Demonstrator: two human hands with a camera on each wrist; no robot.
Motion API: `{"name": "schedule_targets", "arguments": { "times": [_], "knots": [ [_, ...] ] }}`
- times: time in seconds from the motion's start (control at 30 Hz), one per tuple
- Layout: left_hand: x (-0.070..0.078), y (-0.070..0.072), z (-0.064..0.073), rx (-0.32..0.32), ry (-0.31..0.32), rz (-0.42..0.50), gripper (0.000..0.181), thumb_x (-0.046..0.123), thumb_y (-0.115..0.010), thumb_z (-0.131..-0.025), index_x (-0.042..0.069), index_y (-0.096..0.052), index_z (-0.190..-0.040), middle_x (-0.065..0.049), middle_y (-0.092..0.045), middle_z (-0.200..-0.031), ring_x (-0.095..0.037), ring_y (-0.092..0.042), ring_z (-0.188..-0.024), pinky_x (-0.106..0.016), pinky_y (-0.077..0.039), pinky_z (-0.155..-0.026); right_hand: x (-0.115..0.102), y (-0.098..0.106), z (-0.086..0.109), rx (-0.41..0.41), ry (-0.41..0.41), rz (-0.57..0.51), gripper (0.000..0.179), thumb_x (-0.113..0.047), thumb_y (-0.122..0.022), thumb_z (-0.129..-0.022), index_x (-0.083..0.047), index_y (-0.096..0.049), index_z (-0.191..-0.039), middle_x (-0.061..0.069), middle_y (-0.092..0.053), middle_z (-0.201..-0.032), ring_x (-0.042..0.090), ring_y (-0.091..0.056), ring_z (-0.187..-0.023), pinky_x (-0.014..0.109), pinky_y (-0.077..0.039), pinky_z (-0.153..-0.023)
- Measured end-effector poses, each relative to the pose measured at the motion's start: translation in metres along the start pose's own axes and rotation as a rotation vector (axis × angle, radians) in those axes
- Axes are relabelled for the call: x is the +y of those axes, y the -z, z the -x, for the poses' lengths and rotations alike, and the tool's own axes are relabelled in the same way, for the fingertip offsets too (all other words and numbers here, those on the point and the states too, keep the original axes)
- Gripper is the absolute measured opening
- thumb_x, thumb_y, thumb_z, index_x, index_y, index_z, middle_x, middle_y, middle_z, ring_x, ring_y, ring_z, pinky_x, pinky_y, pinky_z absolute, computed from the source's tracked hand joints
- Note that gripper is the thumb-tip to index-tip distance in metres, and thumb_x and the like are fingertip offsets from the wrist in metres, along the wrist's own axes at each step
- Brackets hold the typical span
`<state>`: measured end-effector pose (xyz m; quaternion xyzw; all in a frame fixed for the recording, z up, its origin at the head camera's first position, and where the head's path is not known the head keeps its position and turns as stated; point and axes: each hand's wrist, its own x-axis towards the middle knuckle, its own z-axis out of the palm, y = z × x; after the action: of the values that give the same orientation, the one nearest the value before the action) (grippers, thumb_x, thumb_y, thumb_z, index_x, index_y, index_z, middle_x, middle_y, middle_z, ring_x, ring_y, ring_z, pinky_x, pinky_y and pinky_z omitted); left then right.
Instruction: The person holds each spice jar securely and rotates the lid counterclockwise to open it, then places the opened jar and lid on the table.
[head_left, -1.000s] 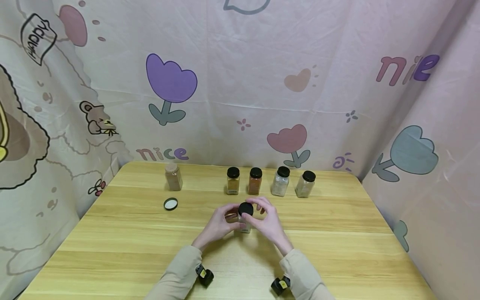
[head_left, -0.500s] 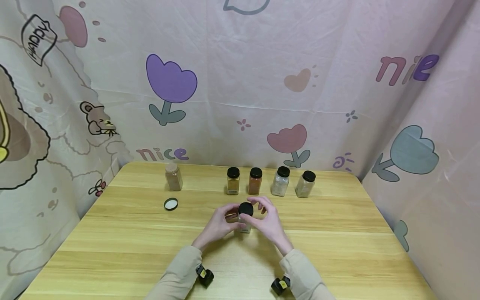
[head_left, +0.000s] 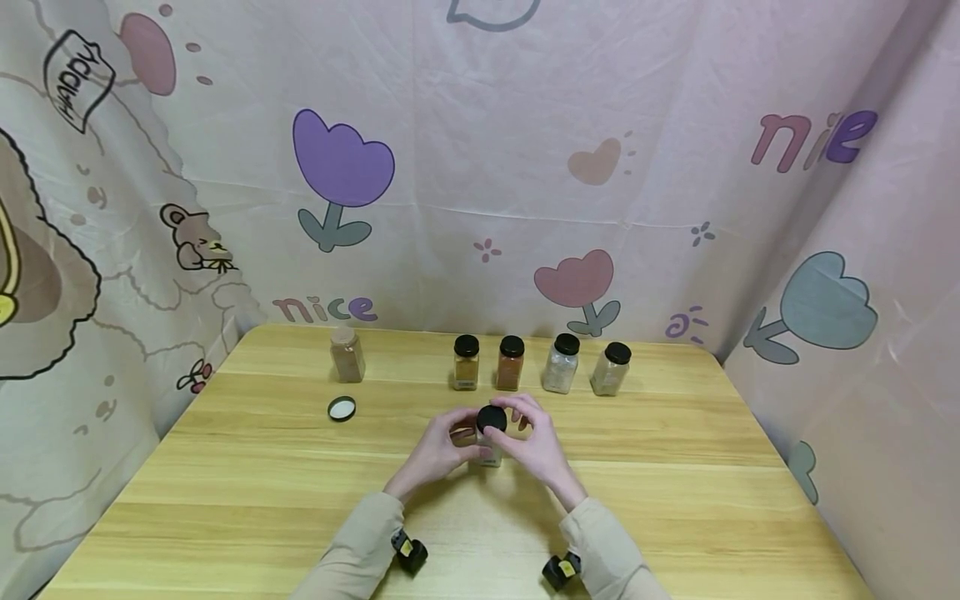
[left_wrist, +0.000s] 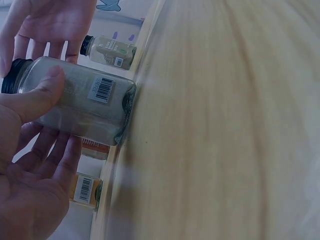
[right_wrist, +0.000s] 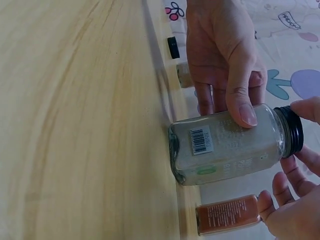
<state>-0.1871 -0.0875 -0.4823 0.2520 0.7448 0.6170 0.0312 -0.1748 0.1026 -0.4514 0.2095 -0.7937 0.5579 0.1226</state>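
Note:
A clear glass spice jar (head_left: 491, 456) with pale contents stands upright on the wooden table, in front of me. My left hand (head_left: 437, 450) grips its body, with the thumb across the near side above the barcode label (right_wrist: 201, 140) and fingers behind. At the top, my right hand (head_left: 537, 446) holds the black screw lid (right_wrist: 295, 131) between thumb and fingers. The lid sits on the jar's neck. In the left wrist view, the jar (left_wrist: 87, 102) appears sideways, its thick glass base at the tabletop.
Behind the hands stand black-capped jars: yellow (head_left: 466, 367), red-orange (head_left: 510, 367), white (head_left: 561, 367) and pale beige (head_left: 611, 372). To the left is a brown-filled jar (head_left: 348, 358) without a black cap; a loose black lid (head_left: 341, 408) lies before it, white inside up. A printed curtain (head_left: 480, 167) hangs behind.
My right thumb and fingers shift slightly on the lid, back and forth. The jar and my left hand keep their place.

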Motion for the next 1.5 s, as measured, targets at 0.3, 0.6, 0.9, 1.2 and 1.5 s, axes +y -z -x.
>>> {"name": "schedule_targets", "arguments": {
  "times": [0.3, 0.6, 0.9, 1.2, 1.5],
  "knots": [
    [-0.0009, -0.0001, -0.0004, 0.013, -0.012, -0.029, 0.05, 0.001, -0.079, -0.084, -0.006, -0.06, -0.129, -0.027, -0.066, -0.125, -0.041, -0.065, -0.119, -0.039, -0.054, -0.106, -0.0014, -0.0014, -0.0005, 0.015, -0.064, 0.018, 0.049, -0.012, -0.087, -0.076, -0.009, -0.07, -0.122, 0.012, -0.066, -0.108, 0.035, -0.047, -0.09, 0.035, -0.043, -0.076],
    [-0.0001, 0.0, -0.0002, 0.007, -0.003, -0.013, 0.051, 0.0, -0.079, -0.083, -0.007, -0.059, -0.129, -0.028, -0.065, -0.126, -0.041, -0.064, -0.121, -0.037, -0.054, -0.107, -0.0029, -0.0016, -0.0028, 0.013, -0.07, 0.034, 0.043, -0.015, -0.089, -0.076, -0.013, -0.072, -0.116, 0.009, -0.066, -0.105, 0.028, -0.047, -0.089, 0.032, -0.04, -0.076],
    [-0.0004, 0.0004, -0.0002, 0.001, 0.015, -0.016, 0.052, 0.0, -0.078, -0.083, -0.007, -0.058, -0.131, -0.028, -0.064, -0.128, -0.041, -0.063, -0.122, -0.037, -0.053, -0.107, -0.0021, 0.0012, -0.0041, -0.027, -0.023, 0.046, 0.042, -0.011, -0.085, -0.078, -0.006, -0.072, -0.118, 0.012, -0.069, -0.114, 0.027, -0.049, -0.09, 0.028, -0.042, -0.078],
    [-0.0004, 0.0001, -0.0002, 0.008, 0.002, -0.017, 0.051, -0.001, -0.078, -0.084, -0.007, -0.058, -0.13, -0.027, -0.065, -0.126, -0.041, -0.063, -0.121, -0.036, -0.054, -0.107, -0.0051, 0.0006, -0.0027, -0.037, -0.086, 0.053, 0.054, -0.017, -0.088, -0.075, -0.012, -0.068, -0.126, 0.008, -0.066, -0.115, 0.033, -0.047, -0.094, 0.033, -0.041, -0.08],
    [-0.0005, 0.0005, 0.0001, 0.001, 0.01, 0.0, 0.052, -0.002, -0.078, -0.083, -0.008, -0.057, -0.131, -0.029, -0.064, -0.127, -0.042, -0.063, -0.122, -0.035, -0.054, -0.107, -0.0047, 0.0005, -0.0042, -0.012, -0.038, 0.081, 0.043, -0.016, -0.087, -0.076, -0.009, -0.072, -0.116, 0.009, -0.069, -0.11, 0.025, -0.049, -0.09, 0.028, -0.041, -0.079]
  ]
}}
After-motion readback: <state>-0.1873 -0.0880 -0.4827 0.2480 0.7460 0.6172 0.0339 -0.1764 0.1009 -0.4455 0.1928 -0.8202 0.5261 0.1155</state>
